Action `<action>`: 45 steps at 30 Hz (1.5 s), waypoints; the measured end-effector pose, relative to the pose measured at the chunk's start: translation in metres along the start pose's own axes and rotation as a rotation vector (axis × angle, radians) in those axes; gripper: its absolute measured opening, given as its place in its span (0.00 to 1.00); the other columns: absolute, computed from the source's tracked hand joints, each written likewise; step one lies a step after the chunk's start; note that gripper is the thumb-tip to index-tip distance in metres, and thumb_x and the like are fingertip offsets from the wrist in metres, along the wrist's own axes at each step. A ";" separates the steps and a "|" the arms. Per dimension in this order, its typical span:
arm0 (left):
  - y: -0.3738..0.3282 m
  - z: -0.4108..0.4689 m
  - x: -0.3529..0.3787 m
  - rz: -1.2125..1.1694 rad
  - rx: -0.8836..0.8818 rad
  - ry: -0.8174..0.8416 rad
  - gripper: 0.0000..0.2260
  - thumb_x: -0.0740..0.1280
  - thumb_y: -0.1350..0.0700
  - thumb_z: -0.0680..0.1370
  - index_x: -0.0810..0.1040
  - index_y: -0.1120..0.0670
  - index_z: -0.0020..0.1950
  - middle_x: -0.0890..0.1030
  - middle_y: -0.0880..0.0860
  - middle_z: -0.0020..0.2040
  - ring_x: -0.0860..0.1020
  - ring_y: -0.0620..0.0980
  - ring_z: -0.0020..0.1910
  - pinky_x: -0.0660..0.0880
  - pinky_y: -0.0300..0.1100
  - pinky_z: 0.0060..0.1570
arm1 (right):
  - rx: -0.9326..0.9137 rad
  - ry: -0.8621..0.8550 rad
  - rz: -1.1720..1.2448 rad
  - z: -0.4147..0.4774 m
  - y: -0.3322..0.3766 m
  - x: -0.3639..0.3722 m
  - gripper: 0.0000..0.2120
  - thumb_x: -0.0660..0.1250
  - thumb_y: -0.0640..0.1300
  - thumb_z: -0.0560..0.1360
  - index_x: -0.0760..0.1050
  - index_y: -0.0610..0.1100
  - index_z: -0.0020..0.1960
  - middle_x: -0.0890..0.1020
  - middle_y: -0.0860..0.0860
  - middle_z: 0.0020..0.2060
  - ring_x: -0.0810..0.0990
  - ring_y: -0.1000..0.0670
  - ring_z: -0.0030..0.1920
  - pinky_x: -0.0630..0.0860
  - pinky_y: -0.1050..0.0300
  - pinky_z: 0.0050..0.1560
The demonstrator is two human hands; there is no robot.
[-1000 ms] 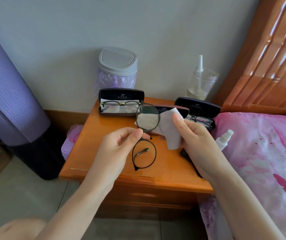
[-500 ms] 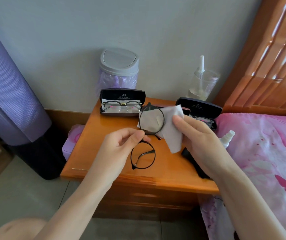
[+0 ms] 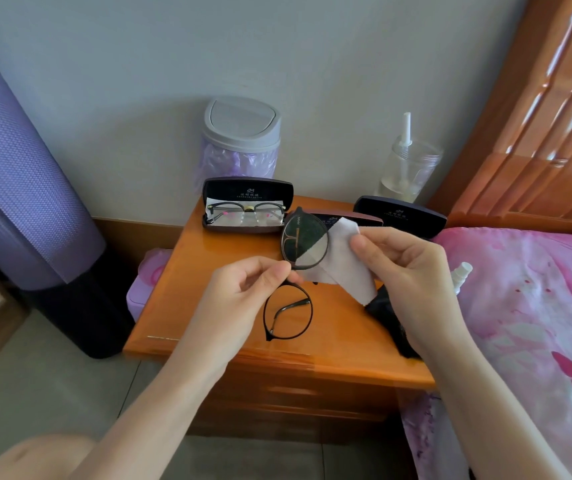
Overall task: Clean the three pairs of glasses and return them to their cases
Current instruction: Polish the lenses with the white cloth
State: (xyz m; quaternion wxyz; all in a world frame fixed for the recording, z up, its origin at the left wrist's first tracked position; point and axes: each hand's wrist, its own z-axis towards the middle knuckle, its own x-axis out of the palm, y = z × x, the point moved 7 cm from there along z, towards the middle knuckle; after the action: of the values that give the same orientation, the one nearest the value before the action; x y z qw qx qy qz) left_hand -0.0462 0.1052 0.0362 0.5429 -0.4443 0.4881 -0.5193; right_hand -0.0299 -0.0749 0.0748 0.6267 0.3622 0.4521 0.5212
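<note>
Nearest me, my left hand pinches the round glasses at the bridge, leaving both lenses free of fingers. They hang above the nightstand, one lens up. My right hand pinches the white cloth just behind that upper lens, ready, I judge, to wipe it. Farther back, an open case holds a second pair. Beside it the middle case lies open, probably for this pair.

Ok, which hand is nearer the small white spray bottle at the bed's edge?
Right. The right hand, pinching the white wipe, is just left of the spray bottle; the left hand, holding the round glasses, is farther left.
</note>
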 end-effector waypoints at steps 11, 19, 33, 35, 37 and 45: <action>0.004 0.002 0.001 -0.025 -0.026 0.011 0.10 0.63 0.51 0.77 0.82 0.50 0.42 0.82 0.34 0.41 0.74 0.23 0.45 0.62 0.13 0.39 | 0.165 0.123 0.169 0.011 -0.010 0.001 0.11 0.63 0.45 0.76 0.80 0.39 0.48 0.82 0.42 0.44 0.80 0.46 0.48 0.76 0.50 0.51; 0.004 0.001 0.001 -0.022 -0.023 0.021 0.10 0.62 0.48 0.76 0.82 0.50 0.42 0.82 0.36 0.44 0.74 0.22 0.46 0.61 0.12 0.38 | 0.215 0.191 0.303 0.014 -0.010 0.002 0.12 0.62 0.45 0.73 0.79 0.38 0.48 0.83 0.46 0.40 0.81 0.48 0.40 0.75 0.57 0.42; 0.002 0.000 0.008 -0.011 -0.002 0.025 0.10 0.62 0.46 0.73 0.81 0.49 0.42 0.84 0.39 0.43 0.76 0.26 0.47 0.64 0.15 0.42 | 0.260 0.188 0.084 0.010 -0.011 0.015 0.11 0.67 0.47 0.75 0.80 0.45 0.56 0.85 0.48 0.45 0.82 0.49 0.46 0.77 0.60 0.42; 0.000 -0.001 0.008 -0.010 0.020 0.027 0.11 0.62 0.47 0.73 0.81 0.50 0.43 0.83 0.39 0.44 0.77 0.28 0.47 0.65 0.16 0.42 | 0.278 0.204 0.103 0.008 -0.012 0.021 0.13 0.69 0.46 0.73 0.80 0.44 0.56 0.85 0.47 0.46 0.83 0.46 0.48 0.79 0.56 0.46; -0.001 -0.001 0.010 -0.014 0.035 0.033 0.12 0.62 0.47 0.73 0.82 0.52 0.44 0.83 0.39 0.45 0.77 0.29 0.46 0.65 0.17 0.43 | 0.317 0.222 0.161 0.005 -0.014 0.028 0.14 0.71 0.45 0.72 0.80 0.41 0.55 0.85 0.44 0.47 0.84 0.43 0.49 0.80 0.49 0.53; -0.003 -0.002 0.011 -0.033 0.040 0.049 0.08 0.64 0.49 0.73 0.81 0.49 0.44 0.84 0.39 0.43 0.79 0.32 0.47 0.69 0.21 0.44 | 0.402 0.155 0.243 0.002 -0.022 0.036 0.18 0.75 0.46 0.65 0.81 0.39 0.52 0.85 0.42 0.45 0.83 0.46 0.44 0.79 0.51 0.52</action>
State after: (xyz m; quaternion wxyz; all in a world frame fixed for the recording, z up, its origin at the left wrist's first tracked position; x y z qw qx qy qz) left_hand -0.0483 0.0938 0.0383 0.5308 -0.4285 0.4834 -0.5486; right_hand -0.0187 -0.0436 0.0482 0.4382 0.4905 0.5464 0.5186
